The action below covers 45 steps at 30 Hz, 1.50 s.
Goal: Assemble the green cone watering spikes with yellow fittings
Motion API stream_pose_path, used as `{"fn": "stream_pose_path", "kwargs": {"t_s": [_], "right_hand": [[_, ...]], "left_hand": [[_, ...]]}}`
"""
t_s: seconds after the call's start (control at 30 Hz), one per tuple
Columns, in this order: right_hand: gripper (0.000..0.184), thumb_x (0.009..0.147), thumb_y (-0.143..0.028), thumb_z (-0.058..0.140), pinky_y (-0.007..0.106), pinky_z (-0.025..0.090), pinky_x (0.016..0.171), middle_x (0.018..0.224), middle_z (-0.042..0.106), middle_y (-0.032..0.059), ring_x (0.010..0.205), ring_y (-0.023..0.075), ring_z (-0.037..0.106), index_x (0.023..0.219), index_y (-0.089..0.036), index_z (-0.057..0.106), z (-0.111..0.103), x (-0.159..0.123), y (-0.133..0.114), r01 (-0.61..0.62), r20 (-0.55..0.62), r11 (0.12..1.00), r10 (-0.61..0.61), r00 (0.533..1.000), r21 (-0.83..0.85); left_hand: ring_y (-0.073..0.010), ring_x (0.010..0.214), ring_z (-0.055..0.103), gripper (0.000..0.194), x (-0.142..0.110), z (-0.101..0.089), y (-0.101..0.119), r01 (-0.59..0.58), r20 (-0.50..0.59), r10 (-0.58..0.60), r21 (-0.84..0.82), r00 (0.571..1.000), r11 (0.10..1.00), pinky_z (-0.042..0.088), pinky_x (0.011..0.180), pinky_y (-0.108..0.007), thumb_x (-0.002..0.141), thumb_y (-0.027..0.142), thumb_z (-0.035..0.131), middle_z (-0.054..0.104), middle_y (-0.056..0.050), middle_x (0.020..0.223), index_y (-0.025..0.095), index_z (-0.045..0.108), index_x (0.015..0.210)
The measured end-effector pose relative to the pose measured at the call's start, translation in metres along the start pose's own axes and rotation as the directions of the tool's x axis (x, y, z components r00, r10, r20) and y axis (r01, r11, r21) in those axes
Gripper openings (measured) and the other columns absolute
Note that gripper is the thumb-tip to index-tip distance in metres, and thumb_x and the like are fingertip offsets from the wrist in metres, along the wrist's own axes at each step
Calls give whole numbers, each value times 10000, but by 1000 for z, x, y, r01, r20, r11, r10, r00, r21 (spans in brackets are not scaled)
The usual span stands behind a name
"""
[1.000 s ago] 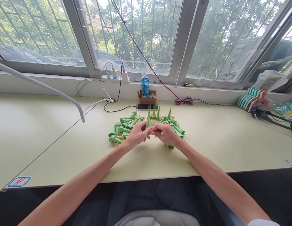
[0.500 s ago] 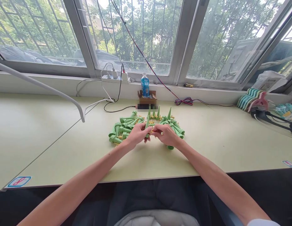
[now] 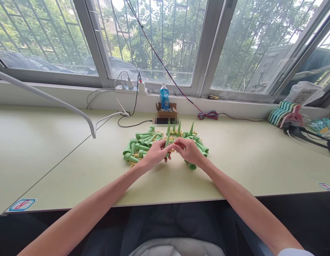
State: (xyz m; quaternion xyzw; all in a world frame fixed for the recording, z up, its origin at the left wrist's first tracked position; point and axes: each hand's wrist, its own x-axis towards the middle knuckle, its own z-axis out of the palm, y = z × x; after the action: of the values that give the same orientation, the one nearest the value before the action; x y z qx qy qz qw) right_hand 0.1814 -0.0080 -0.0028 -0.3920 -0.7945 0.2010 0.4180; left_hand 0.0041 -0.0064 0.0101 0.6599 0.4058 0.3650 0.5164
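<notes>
My left hand (image 3: 156, 152) is closed around a green plant-watering spike (image 3: 167, 139), its pointed tip upward. Thumb and forefinger of my right hand (image 3: 190, 151) are pinched at the spike's side, on a small yellow valve (image 3: 173, 150) mostly hidden by the fingers. Left of the hands lies a heap of green spikes (image 3: 146, 139), some with yellow valves. More spikes (image 3: 200, 143) lie just beyond my right hand, and one round green open end (image 3: 192, 166) shows below it. Behind the hands several spikes (image 3: 179, 128) stand tip-up with yellow pieces at their bases.
At the back of the table (image 3: 101, 177) a small cardboard box (image 3: 167, 114) holds a blue-labelled bottle (image 3: 164, 96). A power strip (image 3: 130, 89) and cables are on the left, a bundled cable (image 3: 207, 115) right of the box. Hangers (image 3: 282, 112) and a black headset-like strap (image 3: 308, 133) lie far right.
My right fingertips have shifted slightly upward at the yellow valve. The left hand keeps its hold on the spike, which has tilted very little. The heaps are unchanged.
</notes>
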Motion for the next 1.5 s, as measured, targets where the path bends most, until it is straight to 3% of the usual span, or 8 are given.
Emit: {"fn": "stream_pose_path", "kwargs": {"t_s": [0.13, 0.33, 0.47, 0.67, 0.9, 1.1, 1.33, 1.5], "right_hand": [[347, 946, -480, 455, 234, 359, 543, 650, 546, -3, 561, 107, 437, 822, -175, 566, -1, 1, 2, -21, -107, 1000, 19, 994, -14], [336, 949, -478, 446, 242, 381, 561, 666, 556, 2, 573, 114, 463, 831, -181, 551, 1, 0, 3, 1, -81, 1000, -2, 997, -10], [304, 954, -442, 441, 246, 382, 560, 642, 543, -2, 556, 118, 466, 822, -185, 536, 0, -1, -1, -11, -119, 1000, 9, 993, -19], [273, 962, -411, 423, 241, 362, 544, 619, 517, -14, 517, 113, 437, 822, -195, 513, -4, 0, -2, -35, -248, 997, 18, 969, -65], [260, 967, -356, 412, 240, 336, 564, 608, 470, -22, 532, 112, 393, 799, -187, 517, -2, 2, 0, 5, -123, 992, -21, 992, -127], [207, 937, -331, 457, 236, 335, 578, 637, 490, -21, 560, 112, 397, 820, -180, 537, -1, 1, 0, -1, -67, 987, -10, 998, -162], [183, 931, -306, 452, 234, 348, 587, 644, 492, -24, 560, 110, 402, 826, -180, 535, -1, 1, 0, -15, -73, 987, 4, 997, -160], [179, 925, -294, 442, 233, 356, 586, 649, 489, -23, 562, 110, 406, 842, -177, 549, -1, 0, -3, -22, -85, 991, 10, 996, -135]], "left_hand": [[-134, 589, 582, 287, -2, 2, -3, -137, 40, 133, 157, 990, 978, 446, 444, -228, 823, 453, 591, 569, -23, 712, 171, 569, 772], [-131, 612, 517, 221, -4, 5, -6, -318, 78, 312, 359, 947, 877, 452, 566, -251, 826, 363, 573, 554, -9, 657, 182, 577, 699], [-127, 613, 476, 209, -2, 4, -7, -328, 68, 333, 442, 940, 835, 424, 540, -237, 840, 366, 556, 546, -5, 671, 186, 589, 738], [-209, 948, 609, 290, -2, 2, -6, -316, -43, 364, 408, 931, 857, 531, 640, -259, 822, 401, 605, 647, -75, 1049, 203, 614, 1034], [-160, 767, 600, 184, -2, 1, -3, -323, -149, 423, 441, 894, 838, 502, 608, -245, 856, 364, 568, 640, -48, 866, 186, 600, 894], [-100, 559, 468, 205, -3, 3, -6, -408, 41, 448, 494, 893, 768, 399, 548, -224, 869, 265, 511, 567, 12, 625, 174, 567, 695], [-83, 501, 430, 196, -9, 8, -13, -570, 390, 417, 608, 821, 552, 351, 555, -222, 825, 227, 535, 529, 36, 537, 170, 559, 640], [-76, 471, 414, 220, -11, 10, -12, -585, 437, 389, 633, 811, 507, 336, 542, -215, 831, 248, 528, 530, 36, 526, 168, 559, 628]]}}
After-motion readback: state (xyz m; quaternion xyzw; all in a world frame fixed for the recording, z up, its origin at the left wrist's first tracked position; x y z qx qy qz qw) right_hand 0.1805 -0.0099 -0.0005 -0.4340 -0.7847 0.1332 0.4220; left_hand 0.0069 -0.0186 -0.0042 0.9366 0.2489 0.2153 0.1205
